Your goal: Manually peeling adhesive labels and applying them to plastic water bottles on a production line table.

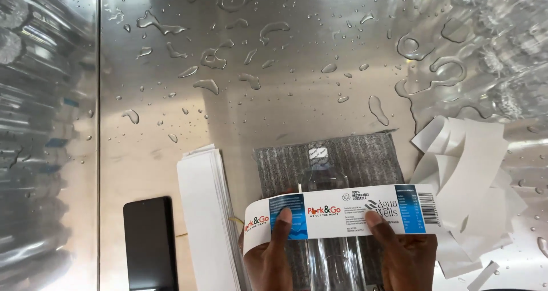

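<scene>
Head view: left hand (268, 257) and right hand (402, 254) pinch a printed label (342, 212) flat across a clear bottle (330, 234); its ends hang loose, unwrapped, above the wet table (274, 114).

A label strip (342, 212) lies across a bottle (331, 251) on a cloth (365, 160); phone (150, 242) and label stack (206, 222) left, backing strips (474, 188) right

I see a long white paper label strip (342, 212) with blue panels and black-and-red print. Under it lies a grey ribbed cloth mat (342, 160). The silvery steel worktop (274, 97) is speckled with clear droplets. Plain white strips (474, 171) pile beside a glossy black phone (149, 242).
</scene>
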